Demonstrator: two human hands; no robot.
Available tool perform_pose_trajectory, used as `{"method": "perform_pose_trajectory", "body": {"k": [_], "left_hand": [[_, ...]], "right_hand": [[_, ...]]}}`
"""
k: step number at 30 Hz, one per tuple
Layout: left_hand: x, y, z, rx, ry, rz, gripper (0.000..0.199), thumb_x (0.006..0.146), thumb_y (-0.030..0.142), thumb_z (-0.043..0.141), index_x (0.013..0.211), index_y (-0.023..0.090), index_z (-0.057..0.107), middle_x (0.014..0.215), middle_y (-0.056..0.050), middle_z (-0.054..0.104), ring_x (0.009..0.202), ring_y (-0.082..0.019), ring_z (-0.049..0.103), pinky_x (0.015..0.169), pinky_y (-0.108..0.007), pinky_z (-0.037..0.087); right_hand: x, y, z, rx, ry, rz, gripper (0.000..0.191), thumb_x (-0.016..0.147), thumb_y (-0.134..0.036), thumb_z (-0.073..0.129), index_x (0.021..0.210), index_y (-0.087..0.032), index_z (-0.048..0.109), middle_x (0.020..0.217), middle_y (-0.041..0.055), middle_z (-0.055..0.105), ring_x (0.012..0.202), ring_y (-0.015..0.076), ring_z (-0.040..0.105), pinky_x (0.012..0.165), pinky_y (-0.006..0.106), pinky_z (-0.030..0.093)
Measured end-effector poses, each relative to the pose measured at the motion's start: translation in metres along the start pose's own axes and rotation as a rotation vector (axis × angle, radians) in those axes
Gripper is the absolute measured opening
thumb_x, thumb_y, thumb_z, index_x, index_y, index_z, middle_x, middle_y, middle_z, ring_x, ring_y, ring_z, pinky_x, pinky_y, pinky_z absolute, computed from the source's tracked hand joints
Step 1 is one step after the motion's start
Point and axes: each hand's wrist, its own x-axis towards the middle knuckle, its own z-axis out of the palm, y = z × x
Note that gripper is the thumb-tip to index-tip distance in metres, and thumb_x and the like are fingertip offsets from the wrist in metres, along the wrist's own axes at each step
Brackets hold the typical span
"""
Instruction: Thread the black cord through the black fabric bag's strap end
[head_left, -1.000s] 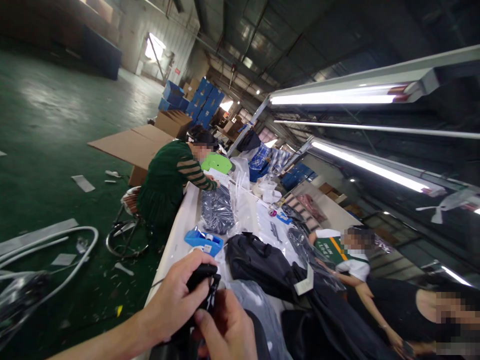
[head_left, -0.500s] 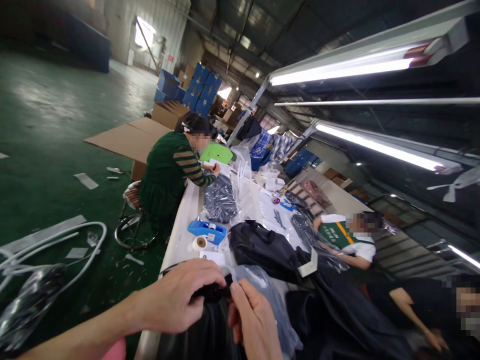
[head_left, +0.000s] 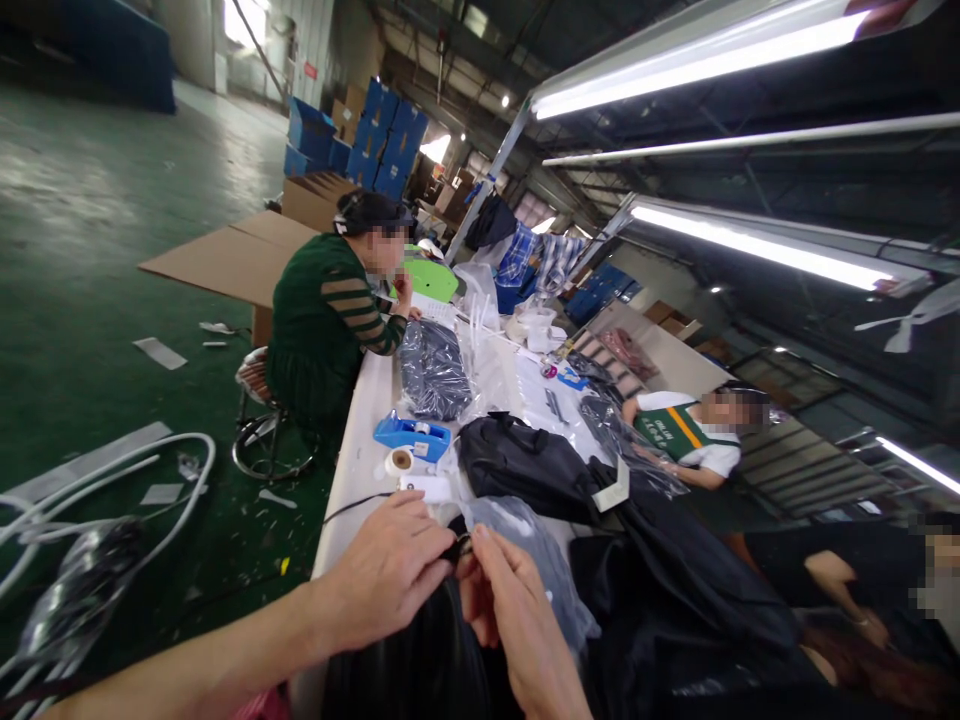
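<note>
While the left hand (head_left: 394, 560) and right hand (head_left: 504, 590) pinch a dark black piece (head_left: 453, 547) between them, above glossy black material (head_left: 416, 660) by the table (head_left: 364, 475), fingers (head_left: 429, 543) mostly hide it; its direction and long axis cannot be told.

Lettering (head_left: 663, 431) on green apron (head_left: 651, 424), red wall sign (head_left: 310, 70), both unreadable

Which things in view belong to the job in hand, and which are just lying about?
Likely in the job:
small black piece, held between left hand and right hand
black material beneath

Apparently lying about:
blue tape dispenser
small roll
plastic-wrapped dark bundle
cardboard sheet
</note>
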Motion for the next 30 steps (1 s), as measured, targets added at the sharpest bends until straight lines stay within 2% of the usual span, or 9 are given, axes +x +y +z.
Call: {"method": "perform_pose_trajectory", "body": {"k": [3,6,9,13,15,18,23,27,30], "left_hand": [[0.000,-0.009,0.002,-0.053,0.074,-0.020,0.020,0.094,0.020,0.050,0.076,0.018,0.058,0.070,-0.002,0.061,0.073,-0.020,0.055,0.081,-0.038,0.041],[-0.002,-0.023,0.002,-0.102,0.020,-0.101,0.028,0.094,0.023,0.053,0.067,0.017,0.054,0.063,0.000,0.056,0.068,-0.018,0.052,0.074,-0.035,0.038],[-0.006,-0.042,0.001,-0.180,-0.047,-0.164,0.024,0.095,0.023,0.055,0.071,0.017,0.059,0.070,0.000,0.060,0.076,-0.018,0.055,0.089,-0.038,0.038],[-0.009,-0.067,0.000,-0.281,-0.118,-0.204,0.011,0.093,0.019,0.057,0.093,0.021,0.068,0.106,-0.003,0.069,0.117,-0.025,0.055,0.116,-0.049,0.012],[-0.009,-0.076,0.003,-0.377,-0.177,-0.234,0.015,0.094,0.023,0.054,0.097,0.020,0.069,0.110,-0.005,0.069,0.116,-0.025,0.056,0.114,-0.046,0.021],[-0.006,-0.084,0.014,-0.601,-0.251,-0.353,0.023,0.095,0.028,0.048,0.092,0.017,0.068,0.093,-0.005,0.070,0.090,-0.020,0.063,0.088,-0.032,0.044],[-0.003,-0.096,0.036,-1.128,-0.275,-0.694,0.035,0.087,0.047,0.062,0.091,0.013,0.069,0.076,-0.003,0.069,0.070,-0.015,0.062,0.069,-0.025,0.046],[-0.002,-0.109,0.049,-1.436,-0.294,-0.819,0.041,0.070,0.048,0.082,0.089,0.012,0.076,0.083,-0.009,0.076,0.068,-0.015,0.064,0.070,-0.026,0.049],[-0.002,-0.116,0.056,-1.530,-0.278,-0.888,0.041,0.062,0.047,0.088,0.084,0.013,0.079,0.081,-0.010,0.077,0.068,-0.015,0.066,0.070,-0.024,0.050]], "right_hand": [[0.004,0.009,-0.016,-0.035,0.075,-0.014,0.061,0.082,-0.076,0.045,0.077,-0.017,0.060,0.063,0.0026,0.061,0.051,0.0118,0.053,0.043,0.021,0.033],[0.009,0.026,-0.036,-0.262,0.215,-0.032,0.052,0.084,-0.069,0.046,0.083,-0.019,0.062,0.079,0.0066,0.067,0.071,0.0196,0.063,0.055,0.027,0.044],[0.013,0.040,-0.048,-0.472,0.321,-0.105,0.041,0.089,-0.058,0.041,0.084,-0.023,0.061,0.085,0.0048,0.067,0.084,0.0226,0.063,0.074,0.033,0.046],[0.017,0.051,-0.044,-0.521,0.259,-0.148,0.040,0.089,-0.058,0.041,0.078,-0.024,0.060,0.077,0.0023,0.065,0.076,0.0214,0.060,0.073,0.032,0.044],[0.020,0.056,-0.038,-0.503,0.181,-0.161,0.041,0.089,-0.058,0.041,0.080,-0.024,0.062,0.079,0.0024,0.067,0.075,0.0203,0.062,0.073,0.030,0.045],[0.027,0.063,-0.031,-0.500,0.119,-0.200,0.038,0.092,-0.055,0.042,0.091,-0.025,0.066,0.092,0.0027,0.071,0.084,0.0184,0.066,0.078,0.026,0.048],[0.034,0.066,-0.037,-0.564,0.108,-0.259,0.032,0.095,-0.047,0.042,0.098,-0.026,0.066,0.099,0.0027,0.071,0.092,0.0172,0.067,0.082,0.024,0.050],[0.044,0.053,-0.049,-0.717,0.138,-0.262,0.031,0.095,-0.040,0.038,0.094,-0.024,0.065,0.095,0.0048,0.070,0.093,0.0223,0.066,0.086,0.034,0.048],[0.067,0.045,-0.058,-0.862,0.027,-0.177,0.030,0.094,-0.027,0.038,0.104,-0.019,0.065,0.107,0.0088,0.070,0.104,0.0243,0.064,0.096,0.038,0.045]]}}
